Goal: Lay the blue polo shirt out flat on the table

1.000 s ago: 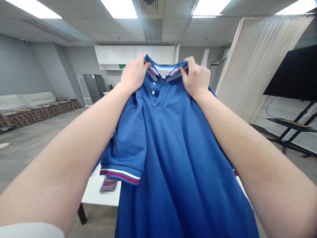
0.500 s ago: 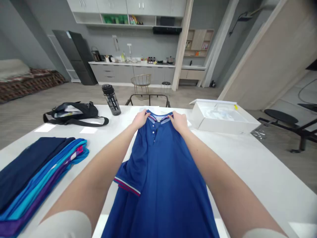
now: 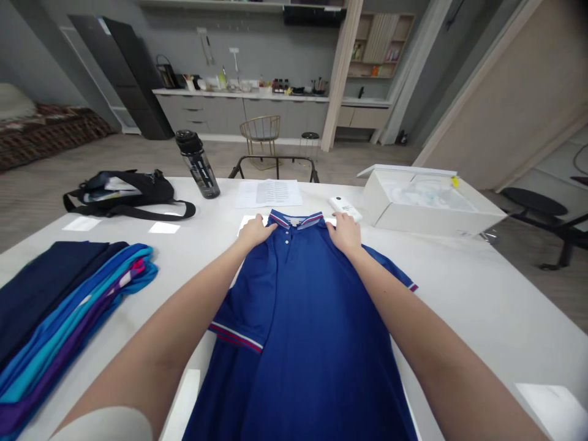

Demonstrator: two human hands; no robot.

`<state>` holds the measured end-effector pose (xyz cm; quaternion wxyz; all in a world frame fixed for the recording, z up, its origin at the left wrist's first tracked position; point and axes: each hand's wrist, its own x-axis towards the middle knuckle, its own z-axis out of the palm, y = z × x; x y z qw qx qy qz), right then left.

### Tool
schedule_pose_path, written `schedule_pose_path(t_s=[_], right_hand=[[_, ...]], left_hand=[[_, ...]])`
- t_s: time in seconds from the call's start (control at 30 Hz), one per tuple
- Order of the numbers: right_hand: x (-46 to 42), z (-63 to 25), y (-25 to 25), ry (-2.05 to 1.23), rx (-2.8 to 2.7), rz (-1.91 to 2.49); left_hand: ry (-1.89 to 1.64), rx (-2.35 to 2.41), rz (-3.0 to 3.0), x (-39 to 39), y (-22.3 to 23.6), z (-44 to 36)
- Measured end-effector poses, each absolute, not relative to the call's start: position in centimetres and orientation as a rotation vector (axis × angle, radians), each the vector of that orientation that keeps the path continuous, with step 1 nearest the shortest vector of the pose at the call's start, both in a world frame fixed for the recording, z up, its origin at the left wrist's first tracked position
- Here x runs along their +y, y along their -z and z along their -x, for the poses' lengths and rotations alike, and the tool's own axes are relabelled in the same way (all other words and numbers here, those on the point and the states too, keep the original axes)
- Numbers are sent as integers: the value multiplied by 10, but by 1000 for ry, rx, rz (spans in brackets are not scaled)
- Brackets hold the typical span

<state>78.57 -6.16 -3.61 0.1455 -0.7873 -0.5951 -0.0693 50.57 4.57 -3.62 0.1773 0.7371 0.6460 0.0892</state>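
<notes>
A blue polo shirt (image 3: pixel 316 312) with red and white trim on collar and cuffs lies front up on the white table (image 3: pixel 463 288), collar at the far end. My left hand (image 3: pixel 256 234) grips the cloth at the shoulder left of the collar. On the other side of the collar, my right hand (image 3: pixel 345 234) pinches the right shoulder. One sleeve lies spread below my left forearm; the other shows only partly behind my right forearm.
Folded clothes (image 3: pixel 59 269) are piled at the left. Beyond them are a black bag (image 3: pixel 124 193) and a bottle (image 3: pixel 198 166). Printed sheets (image 3: pixel 275 193), a small white device (image 3: pixel 344 208) and an open white box (image 3: pixel 432 205) line the far side.
The collar has come down flat and my hands have moved apart, from the collar to the shoulders. The right sleeve's end now shows. My view has tilted down, revealing the sheets and white device.
</notes>
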Motion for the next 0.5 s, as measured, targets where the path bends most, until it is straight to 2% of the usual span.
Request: schedule_pose_path(t_s=[0.17,0.37,0.5], right_hand=[[-139,-798,30,86,-1593,2319],[-208,-820,49,-147,-1234,2475],[-224,-848,59,-178,-1365,2440]], left_hand=[[-85,1836,-2024,-15,28,-473],[-115,1937,-1935,-67,34,-442],[-253,1960,-1945,-73,31,-417]])
